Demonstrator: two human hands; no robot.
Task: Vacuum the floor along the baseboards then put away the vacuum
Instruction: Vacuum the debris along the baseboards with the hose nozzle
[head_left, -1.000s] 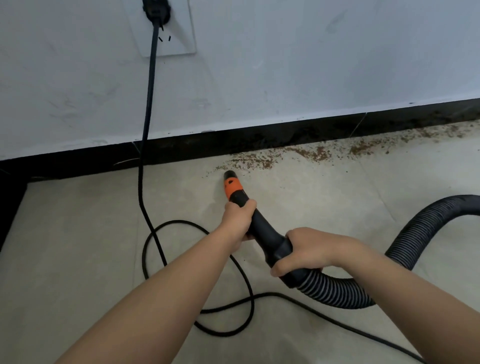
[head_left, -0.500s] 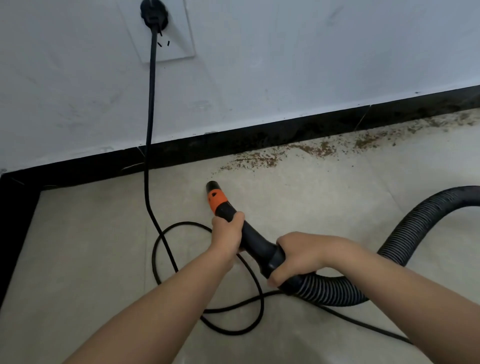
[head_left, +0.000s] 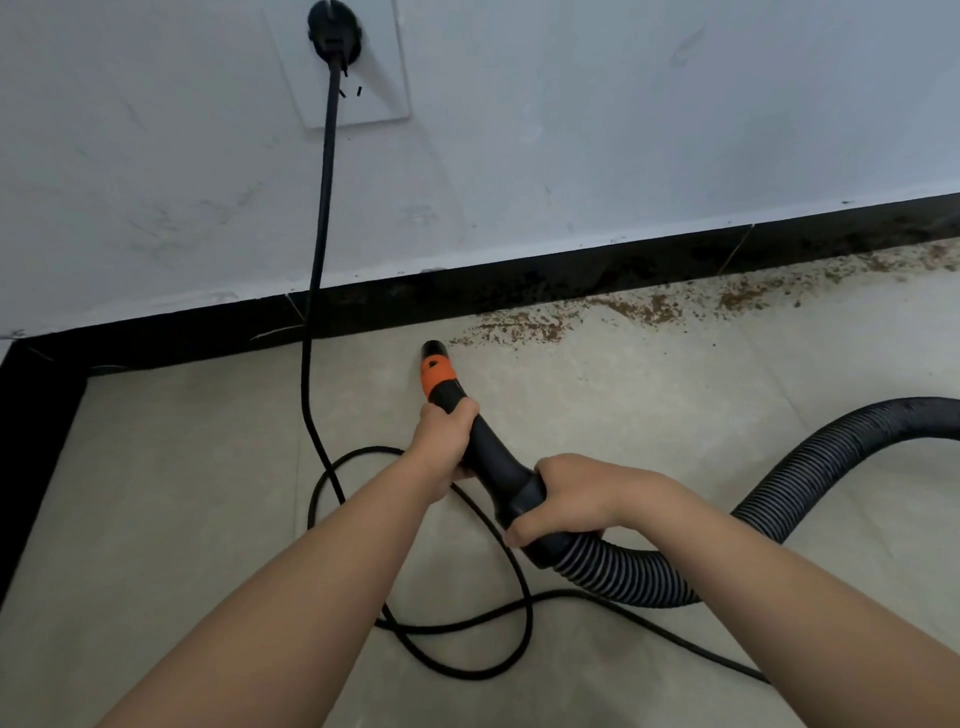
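A thin black cord (head_left: 470, 626) loops over smooth pale tile (head_left: 171, 519) nearest the viewer. The right hand (head_left: 574, 496) grips the ribbed black hose (head_left: 779, 499) at its cuff; the left hand (head_left: 447, 441) wraps the smooth tapered nozzle (head_left: 441, 374), whose orange-collared tip sits just beside gritty brown debris (head_left: 524, 330). Beyond runs the glossy black baseboard (head_left: 467, 296), then a scuffed white wall (head_left: 623, 130) and plugged outlet (head_left: 353, 67).

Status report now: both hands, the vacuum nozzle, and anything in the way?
Left hand and right hand both grip the nozzle. Tip just short of the debris by the baseboard. Power cord looped underneath.
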